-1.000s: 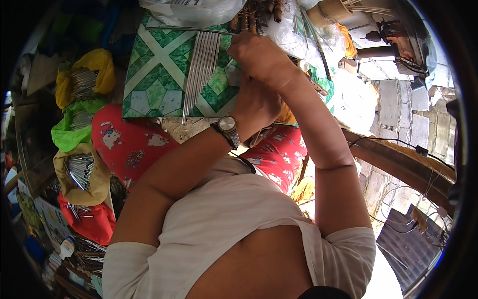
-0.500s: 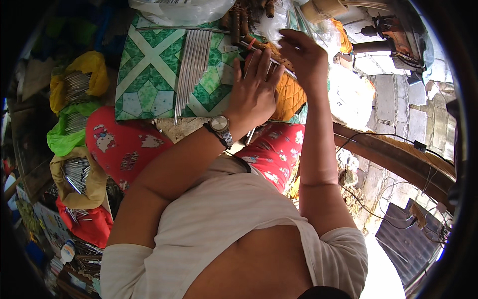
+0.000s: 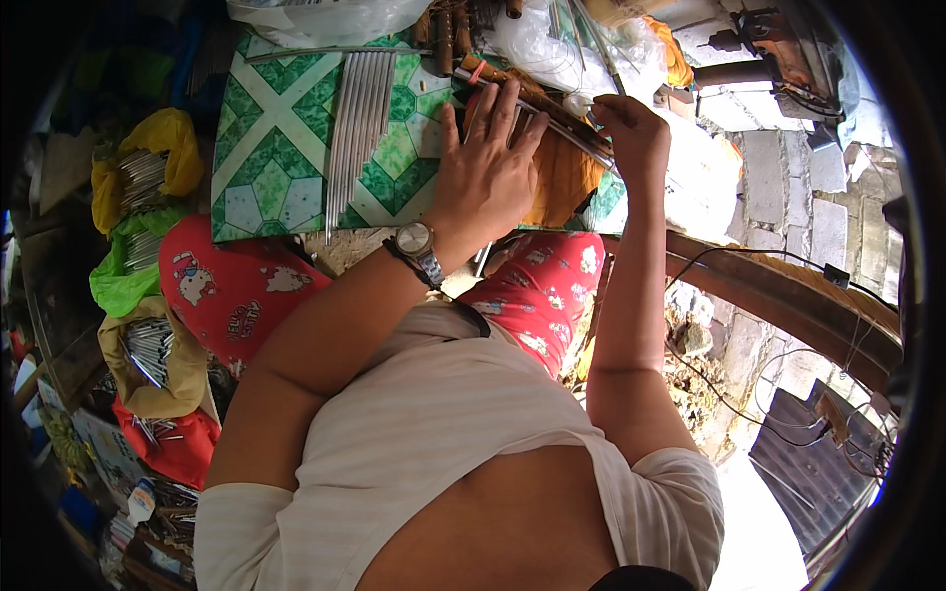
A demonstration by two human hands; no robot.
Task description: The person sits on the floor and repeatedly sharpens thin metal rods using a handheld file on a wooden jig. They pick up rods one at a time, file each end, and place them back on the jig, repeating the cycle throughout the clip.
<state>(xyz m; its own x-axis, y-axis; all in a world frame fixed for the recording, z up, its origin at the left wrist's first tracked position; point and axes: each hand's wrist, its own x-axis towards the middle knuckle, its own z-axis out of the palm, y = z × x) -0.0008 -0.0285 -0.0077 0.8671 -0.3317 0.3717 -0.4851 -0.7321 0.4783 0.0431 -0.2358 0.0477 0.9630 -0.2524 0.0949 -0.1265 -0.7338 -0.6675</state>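
Note:
My left hand (image 3: 485, 167), wearing a wristwatch, lies with its fingers spread across thin silvery tubes (image 3: 572, 136) and a long brown strip (image 3: 537, 97), possibly bamboo. A pink band wraps the strip's far end. Beside the near end of the tubes, my right hand (image 3: 636, 138) is raised with thumb and fingers pinched. A thin dark rod (image 3: 603, 49) reaches down to this hand; whether the fingers hold it, I cannot make out. Left of my left hand, a row of metal tubes (image 3: 360, 128) of stepped lengths rests on the green patterned board (image 3: 266, 177). An orange cloth (image 3: 567, 187) lies under the strip.
Yellow (image 3: 180, 148), green (image 3: 116, 286) and tan bags (image 3: 123, 379) full of metal pieces stand at left, beside a red one (image 3: 187, 448). Clear plastic bags (image 3: 330, 22) and brown tubes sit at the far edge. A wooden beam (image 3: 759, 295) with cables runs along the right.
My right hand has moved right and nearer to me, away from the strip's middle. My left hand has shifted slightly left, still lying over the tubes. The whole view has shifted a little.

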